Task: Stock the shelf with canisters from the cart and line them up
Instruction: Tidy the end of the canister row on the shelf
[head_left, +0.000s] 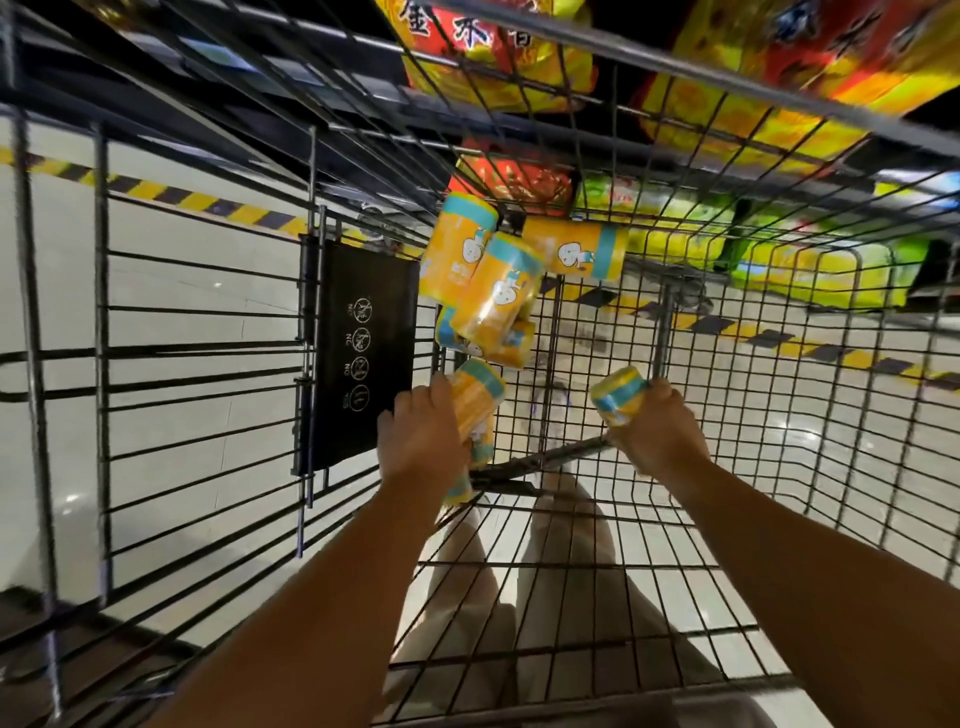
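Observation:
Both my hands are down inside the wire cart (675, 519). My left hand (415, 441) grips an orange canister with a teal band (480, 400); a second canister end (460, 488) shows just below that hand. My right hand (660, 431) grips another orange canister (618, 395) by its body, teal end pointing left. Further in, several loose canisters lie in a heap (493, 291), and one (576, 249) lies on its side against the cart's far wall.
A black folded child-seat flap (363, 348) hangs on the cart's left wall. Beyond the cart stand shelves of red, yellow and green snack bags (727, 104). Yellow-black hazard tape (208, 202) runs along the pale tiled floor. My legs show under the basket.

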